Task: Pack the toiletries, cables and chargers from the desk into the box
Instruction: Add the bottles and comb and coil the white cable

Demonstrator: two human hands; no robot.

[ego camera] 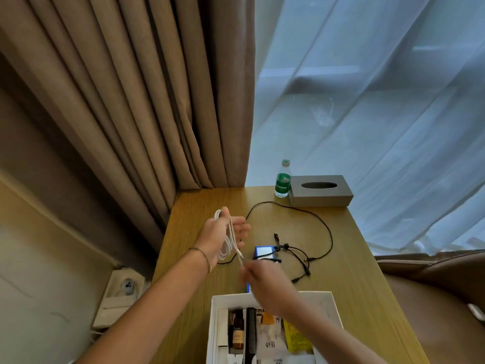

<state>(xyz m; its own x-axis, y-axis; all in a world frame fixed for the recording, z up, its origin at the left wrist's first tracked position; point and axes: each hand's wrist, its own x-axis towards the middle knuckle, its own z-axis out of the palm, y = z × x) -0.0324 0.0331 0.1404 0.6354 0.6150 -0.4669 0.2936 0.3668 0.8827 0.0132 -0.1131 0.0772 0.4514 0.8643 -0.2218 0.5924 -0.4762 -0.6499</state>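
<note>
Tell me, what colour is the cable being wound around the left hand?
White; the cable shows clearly in the head view.

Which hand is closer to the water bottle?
Left. The left hand, wound with the white cable, is raised nearer the water bottle; the right hand is lower, by the box.

Arms: two bare forearms, no sleeves in view on either one.
Left wrist: a thin, dark, cord-like bracelet (200, 254) circling it, with a small gold-coloured piece at its lower edge.
Left hand (223, 232): no rings or gloves to be seen.
Right hand (265, 278): blurred; no glove, and finer detail cannot be made out.
Right wrist: nothing worn.
</note>
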